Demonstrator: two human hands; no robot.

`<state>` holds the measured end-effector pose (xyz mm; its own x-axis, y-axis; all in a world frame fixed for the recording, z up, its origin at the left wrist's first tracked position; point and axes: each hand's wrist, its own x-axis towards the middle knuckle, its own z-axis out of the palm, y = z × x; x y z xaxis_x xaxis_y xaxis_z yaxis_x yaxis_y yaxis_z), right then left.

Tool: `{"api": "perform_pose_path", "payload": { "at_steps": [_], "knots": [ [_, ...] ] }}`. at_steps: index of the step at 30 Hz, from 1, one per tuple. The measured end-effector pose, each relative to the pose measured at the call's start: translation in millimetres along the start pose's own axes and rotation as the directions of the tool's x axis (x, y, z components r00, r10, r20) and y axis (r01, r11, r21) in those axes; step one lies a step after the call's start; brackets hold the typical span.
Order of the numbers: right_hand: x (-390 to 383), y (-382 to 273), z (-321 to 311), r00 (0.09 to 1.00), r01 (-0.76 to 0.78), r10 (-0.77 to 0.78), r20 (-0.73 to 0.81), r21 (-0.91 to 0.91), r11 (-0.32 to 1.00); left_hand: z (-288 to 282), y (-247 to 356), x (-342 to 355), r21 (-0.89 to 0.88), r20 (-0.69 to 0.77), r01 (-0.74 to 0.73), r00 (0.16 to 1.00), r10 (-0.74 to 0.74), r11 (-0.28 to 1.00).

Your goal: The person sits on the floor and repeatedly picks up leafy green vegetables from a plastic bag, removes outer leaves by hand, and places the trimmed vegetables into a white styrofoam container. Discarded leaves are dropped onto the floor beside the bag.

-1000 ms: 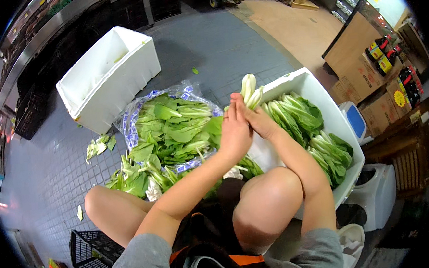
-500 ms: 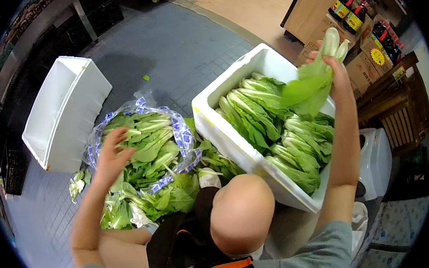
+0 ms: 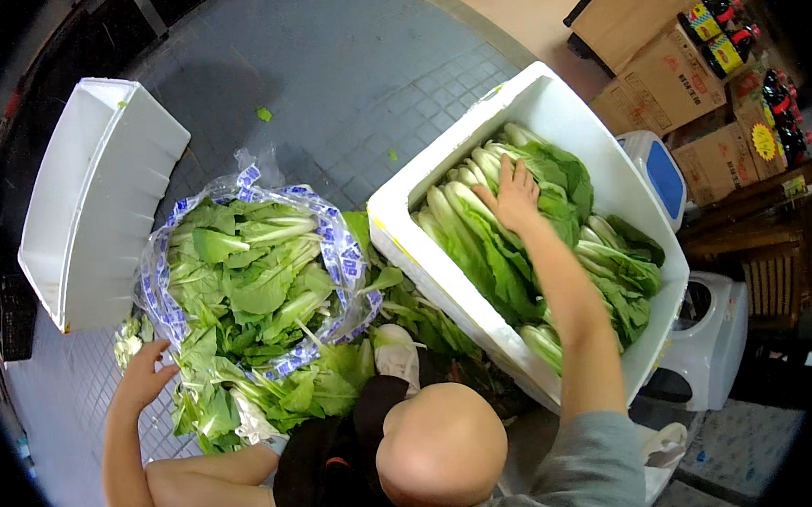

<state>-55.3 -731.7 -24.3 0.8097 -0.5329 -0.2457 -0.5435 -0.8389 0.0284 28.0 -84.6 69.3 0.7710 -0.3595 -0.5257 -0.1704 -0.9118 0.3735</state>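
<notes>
Leafy greens with long pale stalks [image 3: 465, 227] are stacked in a white foam box [image 3: 387, 202] to the right. My right hand [image 3: 516, 197] lies on top of the stacked greens, its fingers spread over the stalks. On the left, a clear plastic bag with blue print [image 3: 338, 244] stands full of loose greens [image 3: 263, 271]. My left hand [image 3: 146, 373] hovers beside the near left rim of the bag, fingers apart and with nothing in it. More greens [image 3: 316, 380] lie on the floor around the bag, close to my shoes.
An upended white foam box [image 3: 128, 201] stands at the far left. Beyond the full box are a device with a blue panel [image 3: 665, 182], cardboard cartons [image 3: 660, 80] and dark bottles with red caps [image 3: 728, 48]. A white plastic stool-like object [image 3: 723, 336] sits at the right.
My right hand has come down from the far right into the foam box and let go of the bunch of greens it held. My left hand has drawn back from above the bag toward me.
</notes>
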Motion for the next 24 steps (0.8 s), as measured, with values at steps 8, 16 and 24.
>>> {"api": "perform_pose_path", "payload": {
  "at_steps": [8,16,24],
  "knots": [
    [-32.4,-35.3,-55.9,0.943,0.056,0.038,-0.332,0.267,0.962,14.1,-46.9,13.1,0.258,0.203,-0.171,0.972,0.12,0.951],
    [-143.0,-242.3,-26.3,0.723,0.26,-0.664,0.19,0.816,0.517,139.8,-37.0,60.0,0.305,-0.055,-0.326,0.932,0.358,0.895],
    [-118.8,-347.6,73.6,0.32,0.648,-0.892,0.319,0.613,0.452,190.8,-199.8,16.5,-0.19,-0.317,0.199,0.914,-0.252,0.961]
  ]
}}
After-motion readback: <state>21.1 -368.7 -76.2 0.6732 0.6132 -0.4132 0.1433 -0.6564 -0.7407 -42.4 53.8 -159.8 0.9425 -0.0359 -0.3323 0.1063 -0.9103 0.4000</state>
